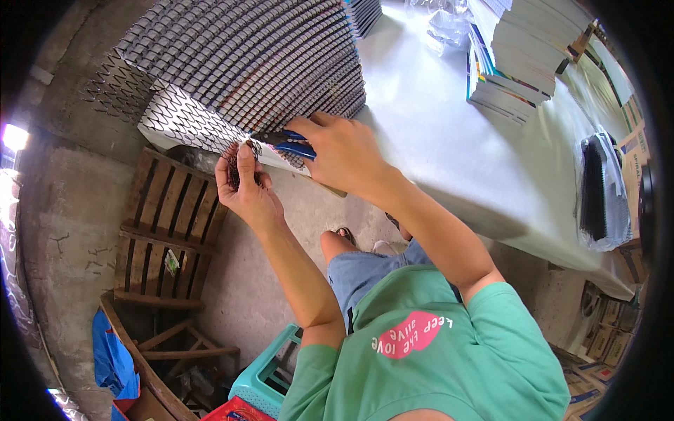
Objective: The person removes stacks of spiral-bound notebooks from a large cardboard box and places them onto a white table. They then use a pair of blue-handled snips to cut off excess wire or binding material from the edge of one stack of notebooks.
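Observation:
A large stack of spiral-bound books (260, 56) lies on the table, its rows of dark coils facing up. Loose coil ends (116, 88) stick out past the stack's left side. At the stack's near edge, my right hand (344, 151) grips cutting pliers (296, 149) with blue handles. The pliers' jaws reach the coils at the near corner, close to my left thumb. My left hand (249, 193) is closed around a small bunch of dark coil pieces (234, 172); some stick out between the fingers.
Stacked books (516, 63) and clear plastic (448, 28) lie across the white-covered table (414, 133). A bag of black coils (600, 189) stands at the right beside cartons. Below left are a slatted wooden chair (168, 217) and a teal stool (263, 375).

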### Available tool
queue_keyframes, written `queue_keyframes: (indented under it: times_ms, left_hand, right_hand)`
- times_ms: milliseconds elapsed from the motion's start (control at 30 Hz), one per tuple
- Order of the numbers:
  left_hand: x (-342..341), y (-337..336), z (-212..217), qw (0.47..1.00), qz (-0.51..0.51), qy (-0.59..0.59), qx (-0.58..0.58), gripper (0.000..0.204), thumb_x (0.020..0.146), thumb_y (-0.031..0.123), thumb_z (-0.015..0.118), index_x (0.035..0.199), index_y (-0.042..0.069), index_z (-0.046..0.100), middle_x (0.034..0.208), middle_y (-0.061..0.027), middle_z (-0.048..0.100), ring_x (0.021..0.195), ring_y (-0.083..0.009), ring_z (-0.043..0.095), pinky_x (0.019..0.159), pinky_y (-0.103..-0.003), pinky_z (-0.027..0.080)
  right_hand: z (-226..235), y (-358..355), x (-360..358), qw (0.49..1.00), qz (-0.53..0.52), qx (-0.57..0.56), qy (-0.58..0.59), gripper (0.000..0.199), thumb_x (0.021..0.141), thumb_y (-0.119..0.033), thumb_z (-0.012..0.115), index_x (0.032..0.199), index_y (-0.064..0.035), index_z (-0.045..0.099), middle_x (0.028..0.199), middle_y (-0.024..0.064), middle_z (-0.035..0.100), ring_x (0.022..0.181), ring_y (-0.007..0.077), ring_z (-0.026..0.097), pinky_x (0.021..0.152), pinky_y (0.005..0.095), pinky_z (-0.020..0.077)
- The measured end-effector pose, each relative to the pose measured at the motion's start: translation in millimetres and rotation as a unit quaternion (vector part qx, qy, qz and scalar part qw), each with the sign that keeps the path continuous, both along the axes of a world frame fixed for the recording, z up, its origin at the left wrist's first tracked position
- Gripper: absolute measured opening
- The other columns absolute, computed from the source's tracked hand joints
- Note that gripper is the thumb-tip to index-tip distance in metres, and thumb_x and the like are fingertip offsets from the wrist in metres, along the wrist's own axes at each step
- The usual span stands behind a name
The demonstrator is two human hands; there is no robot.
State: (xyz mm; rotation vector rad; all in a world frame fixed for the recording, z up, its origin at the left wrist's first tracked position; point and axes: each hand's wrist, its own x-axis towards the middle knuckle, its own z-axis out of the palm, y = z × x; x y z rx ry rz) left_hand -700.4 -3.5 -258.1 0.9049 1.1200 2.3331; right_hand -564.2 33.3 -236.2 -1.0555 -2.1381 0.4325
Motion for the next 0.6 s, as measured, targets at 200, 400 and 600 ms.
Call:
queue_keyframes:
  times_ms: [200, 400, 600]
  left_hand:
    - [-2.9, -16.3, 14.4, 1.0, -0.015, 0.001, -0.018, 0.035, 0.083, 0.012, 0.069, 0.114, 0.0, 0.06, 0.078, -0.0009, 0.063, 0.055, -0.001, 0.045, 0.038, -0.015, 0.028]
    - [-4.3, -13.8, 18.1, 0.997, -0.033, 0.03, -0.055, 0.026, 0.083, 0.014, 0.07, 0.104, 0.001, 0.064, 0.075, 0.001, 0.061, 0.054, -0.0019, 0.045, 0.038, -0.016, 0.027]
    - [-4.3, -7.4, 16.4, 0.999, -0.025, 0.011, -0.023, 0.02, 0.083, 0.014, 0.069, 0.097, 0.001, 0.065, 0.075, 0.0009, 0.061, 0.056, -0.0017, 0.046, 0.039, -0.016, 0.028]
  right_hand:
    - [4.8, -6.4, 6.5, 0.983, -0.065, 0.171, 0.035, 0.046, 0.065, -0.021, 0.071, 0.109, -0.0156, 0.058, 0.099, 0.0055, 0.057, 0.096, 0.0254, 0.054, 0.086, 0.041, 0.0394]
    - [4.5, -4.7, -3.8, 0.976, -0.071, 0.203, 0.025, 0.041, 0.065, -0.021, 0.072, 0.104, -0.0134, 0.06, 0.092, 0.0036, 0.057, 0.09, 0.0223, 0.055, 0.079, 0.0413, 0.0389]
    - [0.7, 1.6, -7.0, 0.997, -0.007, 0.077, 0.011, 0.039, 0.068, -0.021, 0.071, 0.104, -0.0125, 0.059, 0.09, 0.0068, 0.06, 0.085, 0.0263, 0.06, 0.069, 0.0387, 0.0451]
